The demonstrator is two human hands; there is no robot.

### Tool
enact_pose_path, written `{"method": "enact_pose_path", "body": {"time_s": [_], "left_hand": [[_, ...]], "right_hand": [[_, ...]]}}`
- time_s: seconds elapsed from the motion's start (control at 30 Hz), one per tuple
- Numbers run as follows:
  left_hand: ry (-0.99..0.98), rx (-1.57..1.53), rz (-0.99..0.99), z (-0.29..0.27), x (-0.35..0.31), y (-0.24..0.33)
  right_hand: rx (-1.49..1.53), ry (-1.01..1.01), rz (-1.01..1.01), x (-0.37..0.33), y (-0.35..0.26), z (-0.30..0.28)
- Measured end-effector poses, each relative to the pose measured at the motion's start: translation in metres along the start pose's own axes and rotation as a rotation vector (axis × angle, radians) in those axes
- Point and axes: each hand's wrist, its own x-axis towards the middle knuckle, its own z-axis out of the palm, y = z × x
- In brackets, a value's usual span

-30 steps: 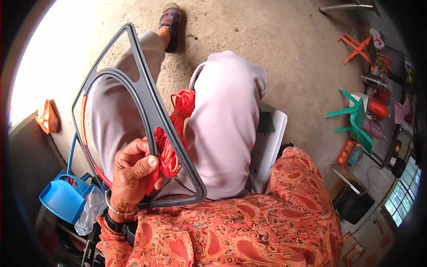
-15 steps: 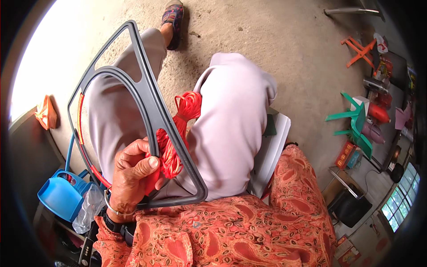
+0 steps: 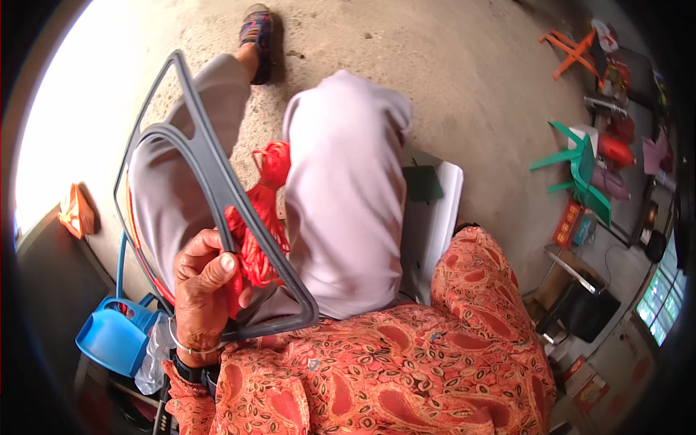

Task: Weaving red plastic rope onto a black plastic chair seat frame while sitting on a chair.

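Note:
My left hand (image 3: 204, 279) is closed around the inner bar of a dark grey plastic frame (image 3: 210, 170), thumb on top. The frame has a curved inner opening and rounded corners, and it leans across my lap. A bundle of red cord (image 3: 255, 250) hangs behind the frame, right by my fingers; its looped end (image 3: 274, 165) lies against my trouser leg. Whether my fingers also grip the cord is hidden. Red winding (image 3: 132, 206) runs along the frame's left edge. My right sleeve (image 3: 475, 272) reaches forward beside a white box-like thing (image 3: 438, 210); the right hand is hidden.
At lower left are a blue plastic dustpan (image 3: 112, 341) and a clear plastic bag (image 3: 154, 355). An orange bag (image 3: 76, 212) sits farther left. Over on the right lie an upturned green stool (image 3: 581, 167), an orange stool (image 3: 571, 52) and a black seat (image 3: 581, 313).
The whole view has shifted, and the frame, my left hand and the cord now appear a little farther left. The grip looks the same. More of the white box-like thing shows.

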Motion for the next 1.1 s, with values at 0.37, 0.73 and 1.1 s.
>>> {"method": "enact_pose_path", "body": {"time_s": [0.37, 0.73, 1.1], "left_hand": [[-0.058, 0.124, 0.097, -0.002, -0.002, 0.003], [-0.186, 0.116, 0.125, 0.002, -0.013, 0.001], [-0.17, 0.134, 0.096, -0.006, -0.006, 0.001]], "right_hand": [[0.625, -0.055, 0.023, -0.065, 0.035, -0.013], [-0.13, 0.102, 0.029, -0.264, -0.201, -0.114], [-0.27, 0.423, -0.478, -0.286, -0.277, -0.174]]}}
